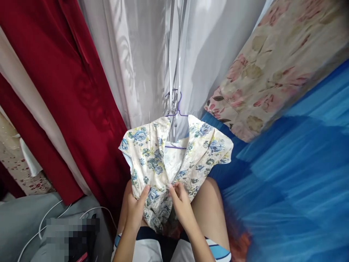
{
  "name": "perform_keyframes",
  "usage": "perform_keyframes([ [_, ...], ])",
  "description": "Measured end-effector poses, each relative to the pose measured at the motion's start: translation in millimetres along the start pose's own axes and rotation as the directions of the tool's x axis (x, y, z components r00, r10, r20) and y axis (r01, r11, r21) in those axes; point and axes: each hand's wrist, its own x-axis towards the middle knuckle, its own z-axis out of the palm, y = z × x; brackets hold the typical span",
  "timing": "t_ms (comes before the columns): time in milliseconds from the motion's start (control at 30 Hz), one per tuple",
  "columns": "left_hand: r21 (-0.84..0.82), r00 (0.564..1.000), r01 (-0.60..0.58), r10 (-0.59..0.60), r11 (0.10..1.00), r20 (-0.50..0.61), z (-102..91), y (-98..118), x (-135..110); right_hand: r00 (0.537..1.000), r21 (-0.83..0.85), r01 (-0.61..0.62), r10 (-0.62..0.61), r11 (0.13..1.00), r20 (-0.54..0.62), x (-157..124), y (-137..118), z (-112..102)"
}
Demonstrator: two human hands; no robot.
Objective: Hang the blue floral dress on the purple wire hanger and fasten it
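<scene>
A cream blouse (155, 160) with blue flowers and short sleeves hangs on a purple hanger (179, 106) in front of me, above my lap. Its V neck lies open, and the hanger's lower bar crosses inside it. My left hand (136, 207) grips the blouse's left side low down, thumb on the front and the other fingers hidden behind the cloth. At the bottom of the V, my right hand (180, 200) pinches the front edge between thumb and curled fingers. The lower hem bunches between my forearms over my thighs.
White curtain-like cloth (144, 65) hangs behind, with thin ribbons (171, 54) near the hook. Red cloth (68, 94) hangs left, floral cloth (261, 76) and blue tulle (294, 174) right. A grey padded surface (21, 214) with a white cable (40, 222) lies lower left.
</scene>
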Motion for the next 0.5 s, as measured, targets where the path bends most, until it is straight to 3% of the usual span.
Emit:
perform_keyframes([
  [167,-0.018,0.999,0.003,-0.002,1.000,0.052,10.0,21,-23,0.981,-0.084,-0.009,0.025,0.996,0.191,3,-5,-1],
  [267,-0.020,0.998,-0.021,0.022,1.000,0.062,14.2,21,-28,0.958,0.055,-0.091,0.073,0.994,0.277,6,-1,-2],
  [367,0.022,0.992,0.003,-0.006,1.000,0.123,8.6,10,-21,0.957,0.210,-0.149,0.086,0.966,0.279,7,4,-3],
  [433,0.049,0.993,-0.113,0.111,0.992,0.047,0.4,0,-11,0.964,0.255,-0.145,0.079,0.956,0.254,6,5,-6],
  [467,0.079,0.970,-0.236,0.240,0.969,-0.045,-3.9,-4,-6,0.967,0.260,-0.141,0.076,0.955,0.243,5,5,-8],
  [500,0.135,0.911,-0.372,0.389,0.918,-0.140,-7.5,-9,-3,0.968,0.255,-0.140,0.078,0.957,0.239,4,6,-10],
])
